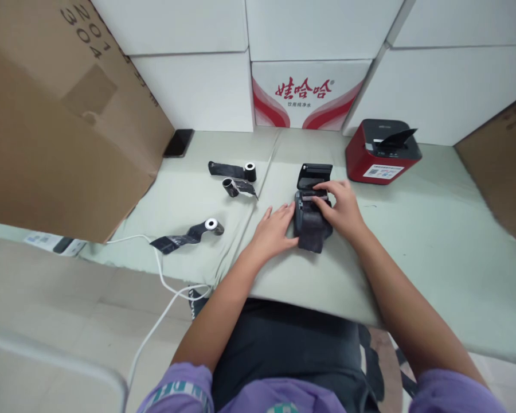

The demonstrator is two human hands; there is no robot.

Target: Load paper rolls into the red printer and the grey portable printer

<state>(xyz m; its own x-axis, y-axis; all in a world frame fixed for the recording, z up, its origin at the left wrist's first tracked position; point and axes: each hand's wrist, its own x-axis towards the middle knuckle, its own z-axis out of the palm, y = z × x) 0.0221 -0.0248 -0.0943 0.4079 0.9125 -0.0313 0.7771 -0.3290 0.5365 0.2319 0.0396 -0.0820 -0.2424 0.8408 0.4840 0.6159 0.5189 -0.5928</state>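
A small dark portable printer (298, 215) sits on the cloth-covered table with its lid (315, 175) flipped up and away from me. Inside its bay lies a roll of black paper (312, 196), and a loose black strip (313, 232) hangs over the printer's near end. My right hand (341, 209) reaches in from the right, thumb and index finger pinching about the roll. Along the printer's left side rests my left hand (275, 232), fingers stretched out against the casing, thumb near the strip's lower left corner.
Several partly unrolled black paper rolls (215, 226) lie to the left. A red-and-black box-shaped printer (382, 155) stands at back right, a phone (178, 143) at back left. White boxes (193, 89) line the back; a cardboard box (69, 132) stands left. A white cable (159, 264) crosses the front edge.
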